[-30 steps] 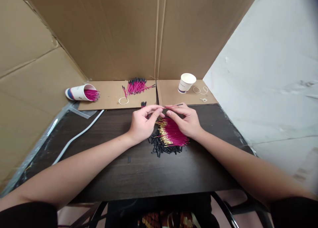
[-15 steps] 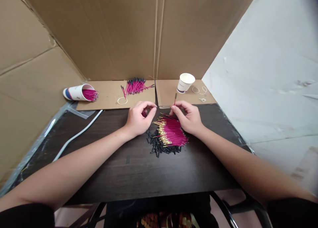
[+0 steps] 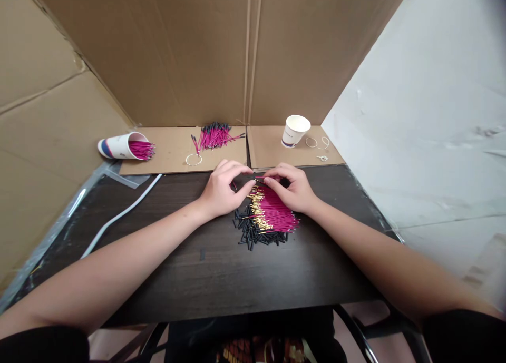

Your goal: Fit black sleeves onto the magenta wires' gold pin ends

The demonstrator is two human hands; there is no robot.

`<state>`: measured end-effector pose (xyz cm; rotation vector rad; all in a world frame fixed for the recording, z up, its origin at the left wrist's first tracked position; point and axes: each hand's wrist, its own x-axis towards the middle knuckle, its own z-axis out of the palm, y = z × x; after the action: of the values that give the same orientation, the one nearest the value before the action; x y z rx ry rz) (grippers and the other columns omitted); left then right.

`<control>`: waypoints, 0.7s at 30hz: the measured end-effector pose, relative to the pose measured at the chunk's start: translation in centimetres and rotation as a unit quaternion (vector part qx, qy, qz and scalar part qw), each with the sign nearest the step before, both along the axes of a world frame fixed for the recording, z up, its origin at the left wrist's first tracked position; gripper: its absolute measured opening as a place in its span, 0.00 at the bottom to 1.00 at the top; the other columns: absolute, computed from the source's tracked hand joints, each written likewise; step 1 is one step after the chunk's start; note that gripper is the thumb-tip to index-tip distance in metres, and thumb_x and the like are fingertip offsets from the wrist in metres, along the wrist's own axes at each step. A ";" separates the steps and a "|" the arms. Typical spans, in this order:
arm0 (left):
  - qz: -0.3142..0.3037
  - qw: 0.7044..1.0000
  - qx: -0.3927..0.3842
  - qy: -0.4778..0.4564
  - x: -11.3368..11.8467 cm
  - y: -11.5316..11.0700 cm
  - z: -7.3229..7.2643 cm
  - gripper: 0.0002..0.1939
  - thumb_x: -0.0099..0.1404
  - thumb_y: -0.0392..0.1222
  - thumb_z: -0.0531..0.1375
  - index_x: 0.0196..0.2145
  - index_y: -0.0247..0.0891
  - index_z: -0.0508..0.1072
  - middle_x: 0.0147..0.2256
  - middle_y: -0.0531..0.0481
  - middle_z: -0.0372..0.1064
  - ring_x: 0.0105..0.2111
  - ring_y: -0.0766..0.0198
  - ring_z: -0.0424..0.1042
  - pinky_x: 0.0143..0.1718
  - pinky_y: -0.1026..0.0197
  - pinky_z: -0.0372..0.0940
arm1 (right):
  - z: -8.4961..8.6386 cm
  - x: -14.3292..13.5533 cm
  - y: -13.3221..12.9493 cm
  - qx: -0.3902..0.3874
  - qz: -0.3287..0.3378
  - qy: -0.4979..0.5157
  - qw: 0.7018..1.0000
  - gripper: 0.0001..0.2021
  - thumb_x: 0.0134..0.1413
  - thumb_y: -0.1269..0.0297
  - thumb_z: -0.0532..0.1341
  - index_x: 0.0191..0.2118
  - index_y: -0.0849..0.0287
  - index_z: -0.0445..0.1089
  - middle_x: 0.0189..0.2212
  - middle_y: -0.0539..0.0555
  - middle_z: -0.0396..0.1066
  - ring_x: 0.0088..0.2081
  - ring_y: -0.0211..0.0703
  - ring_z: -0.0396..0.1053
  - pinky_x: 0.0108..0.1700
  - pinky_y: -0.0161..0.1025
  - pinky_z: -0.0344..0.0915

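Above the far edge of the wire pile, my right hand (image 3: 293, 188) pinches a thin pink wire (image 3: 259, 176) that lies sideways, pointing toward my left hand. My left hand (image 3: 224, 190) is curled, thumb and forefinger tips close to that wire's end; a bit of pink wire shows inside its palm, and how many it holds is hidden. Below both hands lies a pile of pink wires (image 3: 276, 209) with gold tips facing left. Short black sleeves (image 3: 253, 236) are scattered at the pile's left and front.
A tipped paper cup (image 3: 116, 148) full of pink wires lies at the left. Black-ended pink wires (image 3: 215, 136) are heaped on a cardboard strip (image 3: 166, 165) beside a rubber band (image 3: 193, 159). An upright paper cup (image 3: 292, 136) and more bands stand right. Cardboard walls rise behind.
The wire in my right hand has swung from upright to sideways, toward my left hand. My left hand has moved slightly right, bringing both sets of fingertips closer together.
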<state>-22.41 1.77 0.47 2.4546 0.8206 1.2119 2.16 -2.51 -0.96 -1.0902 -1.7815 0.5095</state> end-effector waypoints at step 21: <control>-0.012 0.999 -0.030 -0.001 0.0 0.2 -0.1 0.09 0.78 0.44 0.63 0.43 0.39 0.82 0.41 0.44 0.82 0.42 0.55 0.78 0.51 0.49 0.72 | 0.1 0.1 0.0 -0.008 0.005 -0.001 1.000 0.09 0.72 0.56 0.67 0.43 0.53 0.83 0.35 0.53 0.78 0.35 0.45 0.73 0.43 0.46 0.70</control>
<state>-22.41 1.92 0.37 2.4085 0.8126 1.1641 2.22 -2.54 -0.86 -1.0928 -1.7876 0.5302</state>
